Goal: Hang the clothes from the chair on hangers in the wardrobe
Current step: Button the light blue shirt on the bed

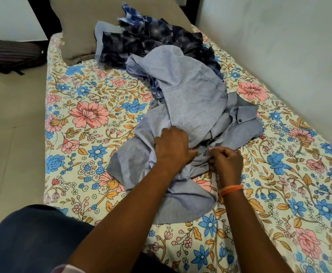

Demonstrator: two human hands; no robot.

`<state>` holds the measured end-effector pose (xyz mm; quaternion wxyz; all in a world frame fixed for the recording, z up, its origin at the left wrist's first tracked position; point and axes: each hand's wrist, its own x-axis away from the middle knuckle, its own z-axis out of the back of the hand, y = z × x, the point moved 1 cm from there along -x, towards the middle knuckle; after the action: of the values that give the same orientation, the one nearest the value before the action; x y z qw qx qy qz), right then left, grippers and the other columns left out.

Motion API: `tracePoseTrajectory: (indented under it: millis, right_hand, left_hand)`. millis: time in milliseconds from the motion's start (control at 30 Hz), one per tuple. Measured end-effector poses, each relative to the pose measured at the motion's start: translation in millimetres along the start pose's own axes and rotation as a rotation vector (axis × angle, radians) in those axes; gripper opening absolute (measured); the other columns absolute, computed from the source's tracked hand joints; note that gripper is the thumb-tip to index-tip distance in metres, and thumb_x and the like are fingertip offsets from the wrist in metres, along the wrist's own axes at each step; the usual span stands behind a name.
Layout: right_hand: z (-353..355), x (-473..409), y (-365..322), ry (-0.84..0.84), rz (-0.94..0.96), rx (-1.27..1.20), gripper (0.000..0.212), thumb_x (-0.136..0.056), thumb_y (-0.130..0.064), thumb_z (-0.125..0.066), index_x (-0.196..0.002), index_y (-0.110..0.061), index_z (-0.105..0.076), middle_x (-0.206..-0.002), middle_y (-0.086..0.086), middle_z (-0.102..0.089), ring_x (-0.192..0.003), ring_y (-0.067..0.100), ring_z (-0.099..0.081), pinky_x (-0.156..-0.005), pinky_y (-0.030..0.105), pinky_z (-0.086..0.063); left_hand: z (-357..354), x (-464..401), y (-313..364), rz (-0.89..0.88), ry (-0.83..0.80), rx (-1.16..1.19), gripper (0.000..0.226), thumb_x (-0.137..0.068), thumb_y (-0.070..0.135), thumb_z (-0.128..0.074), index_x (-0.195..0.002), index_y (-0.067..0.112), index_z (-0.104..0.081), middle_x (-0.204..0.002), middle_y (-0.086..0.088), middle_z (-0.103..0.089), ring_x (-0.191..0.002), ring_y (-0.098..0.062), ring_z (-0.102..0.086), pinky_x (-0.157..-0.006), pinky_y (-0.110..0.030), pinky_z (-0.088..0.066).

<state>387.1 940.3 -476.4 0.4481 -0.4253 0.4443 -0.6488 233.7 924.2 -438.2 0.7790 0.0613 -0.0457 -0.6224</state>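
left hand (172,147): fingers pressed flat on light blue shirt (192,99) | right hand (225,161): fingers pinched shirt fabric just beside left fingertips

Both forearms reach forward over the light blue shirt (192,99) — left hand (171,146) palm-down on its cloth, right hand (225,161) just beside, fingers (213,154) pinching a fold.

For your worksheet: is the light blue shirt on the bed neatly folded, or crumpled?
Crumpled. The light blue shirt lies in loose bunched folds across the floral bedsheet, one cuff flopped sideways.
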Motion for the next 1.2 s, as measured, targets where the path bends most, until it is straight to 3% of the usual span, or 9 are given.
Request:
tracePoseTrajectory:
  millis: [167, 233, 367, 533, 700, 833, 933, 1034, 1200]
  right_hand:
    - [-9, 5, 1, 0.066, -0.045, -0.217, 0.012, -0.083, -0.009, -0.075, -0.074, -0.016, -0.07, -0.068, 0.01, -0.064, -0.064, 0.019, -0.055, -0.058, 0.03, -0.046]
    - [-12, 5, 0, 0.077, -0.095, -0.292, 0.014, -0.085, -0.008, -0.073, -0.073, -0.014, -0.069, -0.07, 0.008, -0.064, -0.069, 0.019, -0.054, -0.061, 0.03, -0.046]
    - [-16, 9, -3, 0.116, -0.062, -0.344, 0.005, -0.087, -0.01, -0.072, -0.083, -0.011, -0.072, -0.081, 0.005, -0.07, -0.077, 0.017, -0.061, -0.072, 0.032, -0.054]
    - [-24, 17, -6, 0.129, 0.174, -0.161, 0.013, -0.091, -0.017, -0.071, -0.093, -0.004, -0.072, -0.084, 0.005, -0.071, -0.072, 0.009, -0.06, -0.064, 0.012, -0.048]
    - [-32, 21, 2, 0.109, 0.224, -0.063, 0.009, -0.089, -0.017, -0.073, -0.089, -0.008, -0.072, -0.082, 0.002, -0.071, -0.071, 0.01, -0.063, -0.065, 0.013, -0.047]
    - [-35, 19, 11, 0.132, 0.213, -0.037, 0.014, -0.086, -0.019, -0.075, -0.092, -0.007, -0.075, -0.082, 0.005, -0.073, -0.074, 0.017, -0.067, -0.068, 0.028, -0.054]
    - [-35, 20, 11, 0.159, 0.215, -0.046, 0.012, -0.086, -0.018, -0.076, -0.092, -0.007, -0.076, -0.08, 0.003, -0.073, -0.072, 0.016, -0.067, -0.067, 0.027, -0.055]
    - [-35, 20, 14, 0.183, 0.228, -0.039, 0.01, -0.086, -0.018, -0.076, -0.09, -0.009, -0.075, -0.079, 0.002, -0.073, -0.07, 0.014, -0.067, -0.065, 0.025, -0.054]
    - [-37, 22, 18, 0.204, 0.241, -0.03, 0.013, -0.087, -0.019, -0.074, -0.089, -0.007, -0.073, -0.079, 0.006, -0.071, -0.067, 0.012, -0.062, -0.059, 0.014, -0.047]
  left_hand:
    - [-4, -6, 12, -0.127, 0.091, -0.155, 0.019, -0.072, 0.018, -0.081, -0.086, 0.011, -0.071, -0.087, -0.006, -0.063, -0.082, -0.028, -0.06, -0.064, -0.04, -0.05]
    - [-9, -10, 8, -0.129, 0.138, 0.119, 0.005, -0.084, 0.013, -0.066, -0.081, 0.01, -0.068, -0.086, -0.008, -0.062, -0.081, -0.028, -0.059, -0.066, -0.04, -0.049]
    - [-7, -14, -19, 0.053, -0.087, 0.852, 0.048, -0.093, 0.019, -0.063, -0.047, 0.018, -0.05, -0.048, 0.003, -0.046, -0.047, -0.008, -0.043, -0.054, -0.026, -0.037]
    - [-10, -5, -26, 0.346, -0.293, 1.437, 0.025, -0.093, 0.016, -0.059, -0.072, 0.004, -0.068, -0.077, -0.019, -0.063, -0.073, -0.026, -0.057, -0.076, -0.036, -0.046]
    - [-9, 1, -22, 0.206, -0.197, 0.945, 0.034, -0.087, 0.033, -0.054, -0.057, 0.017, -0.047, -0.058, -0.004, -0.05, -0.056, -0.017, -0.044, -0.059, -0.034, -0.036]
    - [-12, 6, -12, -0.007, 0.235, 0.37, 0.015, -0.089, 0.015, -0.059, -0.102, 0.009, -0.056, -0.105, -0.009, -0.052, -0.083, -0.023, -0.052, -0.065, -0.039, -0.046]
    - [-18, 4, -4, -0.248, 0.36, 0.074, 0.033, -0.07, 0.003, -0.074, -0.1, 0.011, -0.062, -0.102, -0.01, -0.057, -0.083, -0.03, -0.055, -0.057, -0.037, -0.043]
    - [-21, 5, -1, -0.358, 0.441, -0.017, 0.017, -0.071, 0.007, -0.075, -0.086, 0.01, -0.067, -0.089, -0.008, -0.062, -0.082, -0.03, -0.056, -0.053, -0.034, -0.041]
    - [-31, -5, -10, -0.194, 0.411, 0.219, 0.016, -0.076, 0.002, -0.074, -0.089, 0.011, -0.07, -0.086, -0.006, -0.065, -0.084, -0.028, -0.059, -0.049, -0.032, -0.047]
